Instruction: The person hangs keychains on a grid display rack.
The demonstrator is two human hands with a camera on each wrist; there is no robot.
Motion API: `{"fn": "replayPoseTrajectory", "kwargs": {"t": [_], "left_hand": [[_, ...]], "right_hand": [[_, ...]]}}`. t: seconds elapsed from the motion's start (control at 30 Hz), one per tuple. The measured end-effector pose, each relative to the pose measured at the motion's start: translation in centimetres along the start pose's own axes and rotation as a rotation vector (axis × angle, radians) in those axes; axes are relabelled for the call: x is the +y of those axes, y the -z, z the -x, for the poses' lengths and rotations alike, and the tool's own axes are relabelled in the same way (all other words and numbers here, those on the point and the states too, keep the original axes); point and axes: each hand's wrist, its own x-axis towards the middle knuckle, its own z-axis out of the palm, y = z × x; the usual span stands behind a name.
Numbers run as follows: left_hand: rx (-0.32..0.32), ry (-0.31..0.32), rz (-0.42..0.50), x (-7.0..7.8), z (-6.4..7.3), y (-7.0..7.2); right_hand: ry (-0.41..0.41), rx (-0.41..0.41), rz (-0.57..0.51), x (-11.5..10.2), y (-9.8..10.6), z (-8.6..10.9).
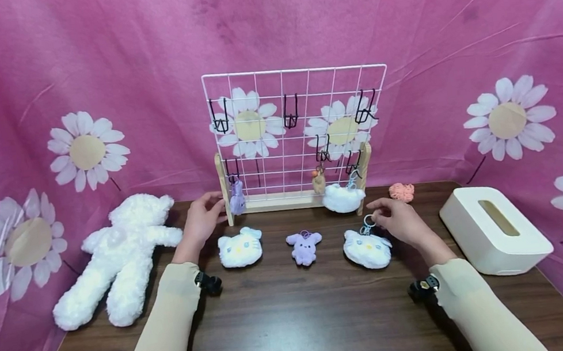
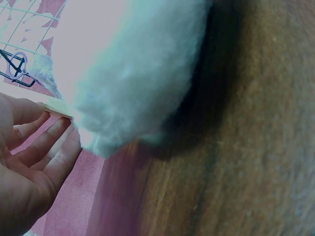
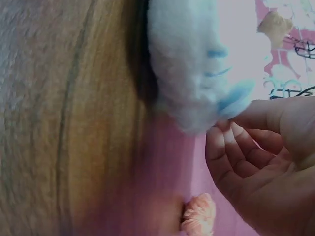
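A white wire grid rack (image 1: 293, 70) stands on wooden supports at the back of the table. My left hand (image 1: 204, 216) is at its left wooden post (image 1: 224, 189); in the left wrist view the thumb and fingers pinch the wood. Near the right post, my right hand (image 1: 400, 220) has bent fingers beside the keyring (image 1: 368, 221) of a white cat plush keychain (image 1: 368, 248). That plush hides its fingertips in the right wrist view. A purple plush keychain (image 1: 237, 197), a brown plush keychain (image 1: 319, 181) and a white plush keychain (image 1: 344, 198) hang from the rack's black hooks (image 1: 291, 117).
On the table lie another white cat plush (image 1: 240, 249) and a purple plush (image 1: 304, 248). A white teddy bear (image 1: 128, 245) lies at left. An orange fluffy item (image 1: 401, 192) and a white tissue box (image 1: 514, 250) are at right. A pink curtain (image 1: 152, 51) surrounds the back.
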Motion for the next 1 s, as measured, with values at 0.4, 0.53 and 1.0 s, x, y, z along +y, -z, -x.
{"fn": "replayPoseTrajectory", "kwargs": {"t": [0.4, 0.53, 1.0], "left_hand": [[-0.004, 0.0, -0.011, 0.1, 0.1, 0.0], [-0.004, 0.005, -0.01, 0.0, 0.2, -0.2], [0.0, 0.005, -0.02, 0.4, 0.1, 0.0]], "right_hand": [[0.036, 0.029, 0.039, -1.1, 1.1, 1.1], [0.049, -0.038, -0.028, -1.6, 1.9, 1.4], [0.143, -0.019, -0.027, -3.6, 4.1, 1.7]]}}
